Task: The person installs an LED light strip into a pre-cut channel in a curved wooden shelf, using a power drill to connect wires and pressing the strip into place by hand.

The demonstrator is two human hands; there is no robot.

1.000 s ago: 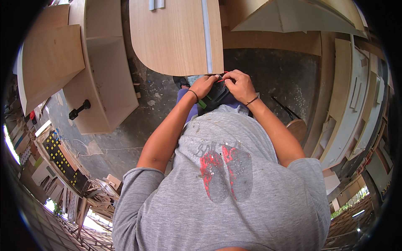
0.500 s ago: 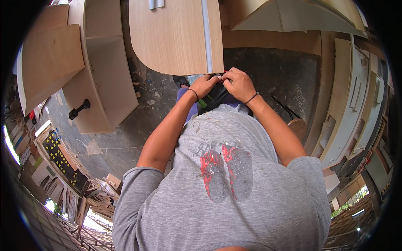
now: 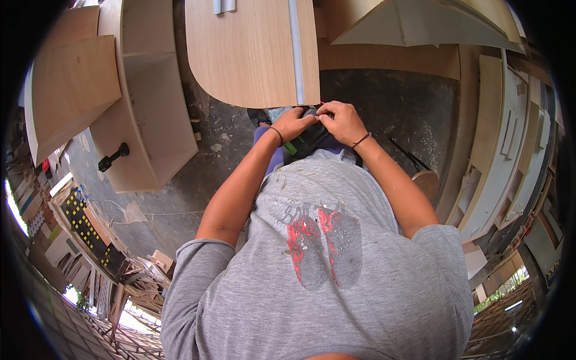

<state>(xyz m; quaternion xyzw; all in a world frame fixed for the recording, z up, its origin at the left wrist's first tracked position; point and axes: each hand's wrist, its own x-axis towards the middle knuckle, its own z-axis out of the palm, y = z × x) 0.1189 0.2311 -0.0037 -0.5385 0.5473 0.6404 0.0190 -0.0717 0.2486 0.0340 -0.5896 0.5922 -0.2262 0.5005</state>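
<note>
My left hand and my right hand meet in front of my waist, just below the near edge of a wood-grain board. Both have their fingers bent into a pinch, the fingertips almost touching. Whatever lies between them is too small to make out. A sliver of red shows behind the right fingers. Under the hands rests a black item with a green part, partly covered by my wrists and shirt. A pale grey strip runs along the board's right side.
Two short grey metal pieces lie on the board's far end. On the left stands an open white cabinet carcass with a black clamp-like fitting. Wooden panels stand at the right. A round wooden seat is beside my right arm.
The fingers of both hands have shifted slightly, the right fingertips now lower and flatter. Less of the red sliver shows. The board and surroundings stay put.
</note>
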